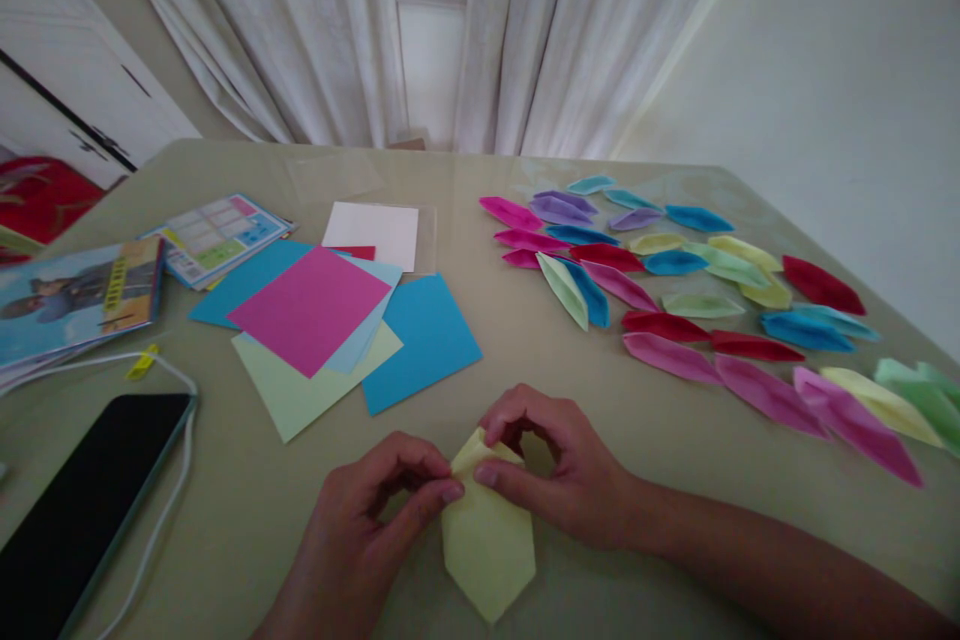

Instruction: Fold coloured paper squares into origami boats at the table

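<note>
A pale yellow sheet of folding paper [491, 545], partly folded into a long shape with a point toward me, lies at the table's near edge. My left hand [386, 505] pinches its upper left edge between thumb and forefinger. On the upper right part, my right hand [566, 470] holds the paper, thumb on top and fingers curled at the tip. Beyond my hands lie loose square sheets: a magenta sheet [311, 310], a blue sheet [427, 345] and a light green sheet [289, 400]. Folded paper boats [750, 390] in several colours spread over the right side.
At the left lie a phone [97, 510], a white cable [169, 530], a magazine [82, 300] and a printed booklet [221, 235]. White paper [375, 230] sits in a clear sleeve farther back. Curtains [525, 30] hang behind the table [465, 200].
</note>
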The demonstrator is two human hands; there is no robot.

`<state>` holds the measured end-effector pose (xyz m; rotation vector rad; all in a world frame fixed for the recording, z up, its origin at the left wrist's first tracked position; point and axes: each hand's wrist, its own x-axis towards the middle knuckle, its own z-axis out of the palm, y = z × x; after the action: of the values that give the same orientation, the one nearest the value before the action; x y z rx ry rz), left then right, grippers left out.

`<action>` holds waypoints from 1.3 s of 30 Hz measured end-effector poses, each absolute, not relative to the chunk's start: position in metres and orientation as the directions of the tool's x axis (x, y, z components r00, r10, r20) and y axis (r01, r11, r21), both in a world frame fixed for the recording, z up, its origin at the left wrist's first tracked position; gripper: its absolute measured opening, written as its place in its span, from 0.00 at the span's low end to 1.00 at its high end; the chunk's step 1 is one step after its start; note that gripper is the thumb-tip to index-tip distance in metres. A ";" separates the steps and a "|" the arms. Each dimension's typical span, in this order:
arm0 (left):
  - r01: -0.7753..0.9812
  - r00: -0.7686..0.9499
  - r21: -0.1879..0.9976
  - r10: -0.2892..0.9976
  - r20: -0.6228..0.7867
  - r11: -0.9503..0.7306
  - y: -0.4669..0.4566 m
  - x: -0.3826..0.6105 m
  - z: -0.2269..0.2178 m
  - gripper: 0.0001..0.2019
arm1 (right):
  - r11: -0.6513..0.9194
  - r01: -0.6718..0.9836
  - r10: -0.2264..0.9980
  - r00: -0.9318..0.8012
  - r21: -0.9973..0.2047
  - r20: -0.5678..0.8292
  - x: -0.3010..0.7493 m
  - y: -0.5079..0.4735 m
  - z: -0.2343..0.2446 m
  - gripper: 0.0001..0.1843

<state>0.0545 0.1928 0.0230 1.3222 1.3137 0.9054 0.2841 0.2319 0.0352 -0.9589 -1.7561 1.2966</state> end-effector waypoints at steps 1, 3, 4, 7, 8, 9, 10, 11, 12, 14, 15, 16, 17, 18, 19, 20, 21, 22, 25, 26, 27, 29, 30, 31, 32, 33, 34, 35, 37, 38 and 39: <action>0.204 0.127 0.971 0.980 -0.154 0.126 0.192 0.055 0.023 0.09 | 0.206 0.138 0.883 -0.453 -0.969 0.123 0.284 0.232 0.036 0.09; 0.172 0.149 0.975 0.975 -0.166 0.140 0.192 0.055 0.023 0.09 | 0.208 0.143 0.878 -0.463 -0.968 0.120 0.284 0.232 0.036 0.09; 0.155 0.157 0.977 0.973 -0.171 0.147 0.191 0.055 0.023 0.08 | 0.218 0.139 0.878 -0.461 -0.966 0.132 0.284 0.232 0.036 0.08; 0.114 0.179 0.976 0.962 -0.204 0.186 0.192 0.056 0.023 0.07 | 0.272 0.112 0.879 -0.432 -0.956 0.200 0.284 0.232 0.034 0.05; 0.110 0.185 0.973 0.958 -0.221 0.203 0.193 0.056 0.023 0.08 | 0.291 0.104 0.879 -0.422 -0.951 0.223 0.284 0.232 0.034 0.05; 0.115 0.190 0.969 0.953 -0.236 0.217 0.193 0.056 0.023 0.08 | 0.309 0.098 0.876 -0.418 -0.946 0.242 0.284 0.232 0.034 0.04; 0.126 0.196 0.967 0.950 -0.244 0.223 0.194 0.056 0.023 0.08 | 0.324 0.095 0.871 -0.419 -0.941 0.258 0.284 0.232 0.033 0.04; 0.142 0.199 0.965 0.949 -0.244 0.219 0.194 0.056 0.023 0.09 | 0.336 0.094 0.867 -0.420 -0.937 0.269 0.284 0.232 0.033 0.04; 0.159 0.200 0.965 0.951 -0.236 0.206 0.195 0.056 0.023 0.09 | 0.343 0.094 0.864 -0.421 -0.935 0.275 0.284 0.232 0.033 0.04; 0.179 0.201 0.969 0.957 -0.208 0.173 0.195 0.055 0.024 0.09 | 0.341 0.093 0.863 -0.426 -0.935 0.272 0.284 0.233 0.033 0.04; 0.178 0.200 0.971 0.961 -0.193 0.158 0.195 0.055 0.024 0.10 | 0.337 0.090 0.863 -0.428 -0.937 0.269 0.285 0.233 0.033 0.06; 0.174 0.201 0.974 0.963 -0.181 0.146 0.195 0.055 0.024 0.10 | 0.334 0.086 0.861 -0.433 -0.939 0.266 0.285 0.233 0.033 0.07; 0.167 0.200 0.976 0.964 -0.173 0.141 0.195 0.055 0.024 0.10 | 0.331 0.082 0.855 -0.447 -0.940 0.263 0.285 0.233 0.033 0.08; 0.162 0.200 0.977 0.965 -0.170 0.138 0.195 0.055 0.024 0.09 | 0.332 0.075 0.846 -0.465 -0.940 0.261 0.284 0.234 0.034 0.08; 0.156 0.200 0.979 0.966 -0.164 0.134 0.195 0.056 0.024 0.08 | 0.335 0.069 0.833 -0.488 -0.940 0.261 0.284 0.234 0.034 0.08; 0.153 0.202 0.979 0.966 -0.161 0.131 0.195 0.056 0.023 0.07 | 0.341 0.063 0.820 -0.507 -0.938 0.264 0.284 0.235 0.035 0.07; 0.152 0.207 0.980 0.966 -0.156 0.126 0.194 0.056 0.023 0.06 | 0.347 0.058 0.809 -0.524 -0.936 0.267 0.284 0.235 0.036 0.06; 0.155 0.208 0.980 0.966 -0.155 0.124 0.194 0.056 0.023 0.05 | 0.349 0.058 0.802 -0.534 -0.935 0.266 0.283 0.236 0.037 0.05; 0.169 0.196 0.977 0.966 -0.166 0.133 0.193 0.056 0.023 0.05 | 0.348 0.064 0.809 -0.524 -0.935 0.265 0.283 0.236 0.038 0.03; 0.172 0.184 0.974 0.966 -0.179 0.148 0.193 0.056 0.022 0.04 | 0.351 0.066 0.814 -0.514 -0.934 0.270 0.283 0.236 0.039 0.03; 0.169 0.172 0.972 0.966 -0.194 0.165 0.192 0.056 0.022 0.04 | 0.358 0.066 0.818 -0.503 -0.931 0.279 0.283 0.236 0.038 0.02; 0.154 0.146 0.967 0.963 -0.226 0.204 0.191 0.057 0.021 0.05 | 0.387 0.063 0.819 -0.481 -0.920 0.312 0.283 0.235 0.038 0.02; 0.149 0.138 0.964 0.961 -0.241 0.220 0.191 0.057 0.021 0.05 | 0.400 0.066 0.819 -0.474 -0.914 0.323 0.283 0.235 0.037 0.01; 0.149 0.139 0.962 0.958 -0.249 0.228 0.191 0.057 0.021 0.05 | 0.410 0.069 0.816 -0.472 -0.910 0.332 0.282 0.234 0.037 0.01; 0.155 0.151 0.963 0.958 -0.245 0.222 0.191 0.056 0.022 0.05 | 0.418 0.069 0.813 -0.473 -0.906 0.339 0.282 0.234 0.036 0.02; 0.162 0.171 0.966 0.958 -0.231 0.204 0.191 0.056 0.023 0.05 | 0.420 0.069 0.811 -0.476 -0.905 0.340 0.282 0.233 0.036 0.02; 0.169 0.193 0.970 0.960 -0.205 0.173 0.192 0.055 0.024 0.05 | 0.420 0.066 0.810 -0.477 -0.905 0.341 0.282 0.233 0.036 0.01; 0.172 0.218 0.976 0.961 -0.169 0.133 0.193 0.055 0.025 0.05 | 0.416 0.062 0.811 -0.476 -0.907 0.339 0.282 0.233 0.036 0.01; 0.165 0.245 0.984 0.964 -0.103 0.063 0.195 0.054 0.027 0.06 | 0.397 0.063 0.823 -0.467 -0.916 0.325 0.282 0.232 0.035 0.02; 0.158 0.245 0.986 0.966 -0.085 0.047 0.195 0.053 0.027 0.06 | 0.382 0.070 0.833 -0.457 -0.922 0.311 0.283 0.232 0.035 0.02; 0.152 0.236 0.987 0.968 -0.084 0.049 0.195 0.053 0.026 0.06 | 0.361 0.080 0.846 -0.448 -0.929 0.290 0.283 0.232 0.034 0.03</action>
<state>0.0534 0.1950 0.0264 1.3692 1.1600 0.9065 0.2831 0.2319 0.0345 -0.8150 -1.7951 1.1635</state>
